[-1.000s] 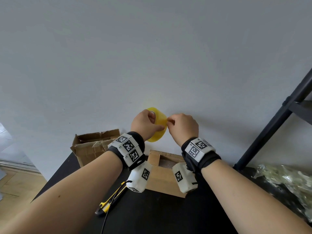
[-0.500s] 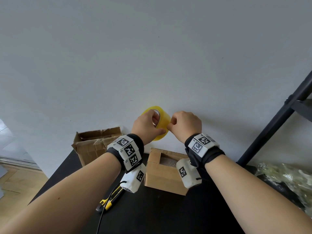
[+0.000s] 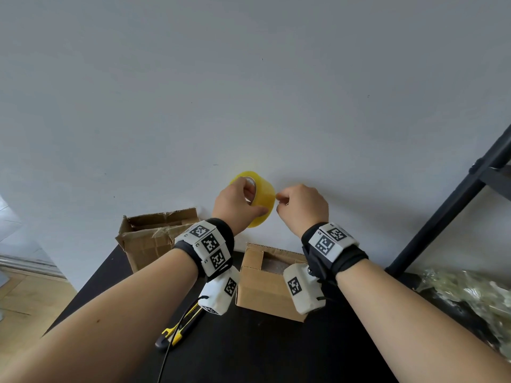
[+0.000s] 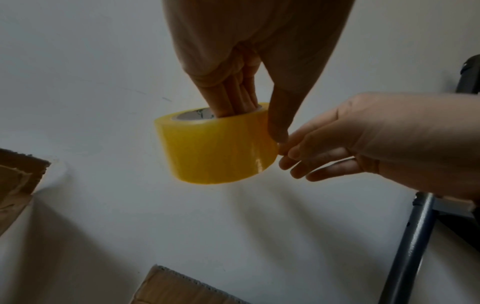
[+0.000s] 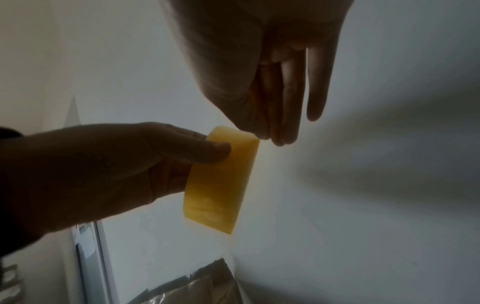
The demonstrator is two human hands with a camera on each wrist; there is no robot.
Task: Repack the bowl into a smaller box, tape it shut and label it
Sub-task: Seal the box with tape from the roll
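Observation:
A yellow tape roll [image 3: 262,194] is held up in front of the white wall. My left hand [image 3: 255,201] grips it with its fingers inside the core and its thumb on the outer face, as the left wrist view shows on the roll [image 4: 215,148]. My right hand [image 3: 279,199] has its fingertips bunched and pinching at the roll's right edge [image 5: 221,185]; no loose strip of tape shows. Below my wrists the small cardboard box [image 3: 262,288] sits on the black table [image 3: 249,349] with its top flaps partly open. The bowl is not visible.
A larger open, torn cardboard box [image 3: 149,239] stands at the back left by the wall. A yellow and black utility knife [image 3: 179,327] lies left of the small box. Crumpled clear plastic wrap [image 3: 470,294] lies at the right, beside a black slanted shelf leg [image 3: 448,211].
Both hands have risen a little with the roll. My left hand has turned the roll so its core shows more, and my right fingertips have slid to its right edge.

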